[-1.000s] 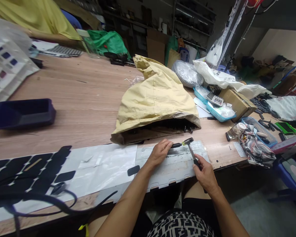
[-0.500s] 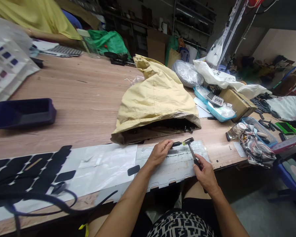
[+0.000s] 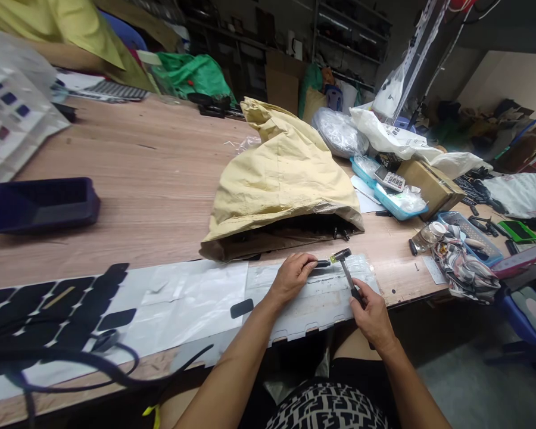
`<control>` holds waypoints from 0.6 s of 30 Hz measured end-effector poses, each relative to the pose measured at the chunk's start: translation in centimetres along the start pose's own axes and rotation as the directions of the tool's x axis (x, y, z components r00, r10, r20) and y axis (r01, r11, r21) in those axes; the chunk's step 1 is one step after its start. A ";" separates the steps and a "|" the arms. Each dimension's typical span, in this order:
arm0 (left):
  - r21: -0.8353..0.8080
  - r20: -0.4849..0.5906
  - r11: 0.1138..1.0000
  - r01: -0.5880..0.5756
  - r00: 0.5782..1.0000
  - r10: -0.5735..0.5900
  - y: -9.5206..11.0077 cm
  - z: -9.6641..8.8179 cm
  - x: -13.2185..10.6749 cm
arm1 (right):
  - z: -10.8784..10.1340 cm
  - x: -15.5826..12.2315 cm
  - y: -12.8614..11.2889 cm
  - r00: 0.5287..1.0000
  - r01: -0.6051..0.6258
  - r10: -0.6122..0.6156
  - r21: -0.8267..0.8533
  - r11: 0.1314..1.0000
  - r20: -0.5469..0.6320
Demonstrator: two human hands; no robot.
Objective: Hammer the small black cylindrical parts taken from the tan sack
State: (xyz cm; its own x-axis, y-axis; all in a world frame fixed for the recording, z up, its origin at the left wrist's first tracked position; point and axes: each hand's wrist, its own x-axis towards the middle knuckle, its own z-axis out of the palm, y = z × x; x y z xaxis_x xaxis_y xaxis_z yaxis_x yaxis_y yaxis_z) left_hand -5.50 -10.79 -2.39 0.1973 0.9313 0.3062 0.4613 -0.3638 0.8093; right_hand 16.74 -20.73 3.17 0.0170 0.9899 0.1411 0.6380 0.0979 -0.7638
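Note:
My left hand (image 3: 291, 274) is closed around a slim black rod-like part (image 3: 320, 263), pressing it down on a clear plastic sheet (image 3: 312, 295) at the table's near edge. In my right hand (image 3: 372, 314) I grip the handle of a small hammer (image 3: 343, 263). Its black and yellow head rests against the free end of the black part. Just behind my hands lies a big yellow paper sack (image 3: 280, 179), its open mouth showing dark pieces inside.
A dark blue tray (image 3: 40, 204) sits at the left. Black flat pieces (image 3: 58, 304) and a black cable (image 3: 80, 363) lie at the near left. Blue baskets (image 3: 390, 193), a calculator (image 3: 389, 179), a cardboard box (image 3: 431, 185) and bags crowd the right. Patterned cloth (image 3: 462, 268) hangs at the corner.
Almost nothing differs. My hands, the hammer and the black part stay in place; the view has shifted very slightly.

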 end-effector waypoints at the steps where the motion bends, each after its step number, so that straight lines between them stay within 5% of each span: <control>1: 0.044 0.000 0.999 -0.027 1.000 0.027 -0.1 0.3 0.0 | 0.0 0.0 0.0 1.000 0.011 -0.011 -0.014 1.000 -0.004; 13: 0.068 0.025 0.992 -0.105 0.994 0.104 -0.7 0.6 -0.3 | -0.2 -0.2 -0.3 0.967 0.246 -0.254 -0.195 0.949 -0.018; 18: 0.051 0.038 0.993 -0.107 0.994 0.106 -0.4 0.5 -0.2 | -0.1 -0.4 0.0 0.965 0.257 -0.258 -0.312 0.915 0.038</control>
State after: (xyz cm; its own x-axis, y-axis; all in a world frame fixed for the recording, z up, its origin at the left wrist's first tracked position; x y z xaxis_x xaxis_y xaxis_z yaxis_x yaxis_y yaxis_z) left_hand -5.26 -10.84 -3.05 0.2773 0.8863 0.3709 0.4812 -0.4622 0.7448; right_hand 16.79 -21.16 3.18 -0.1773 0.9343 0.3092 0.8284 0.3113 -0.4656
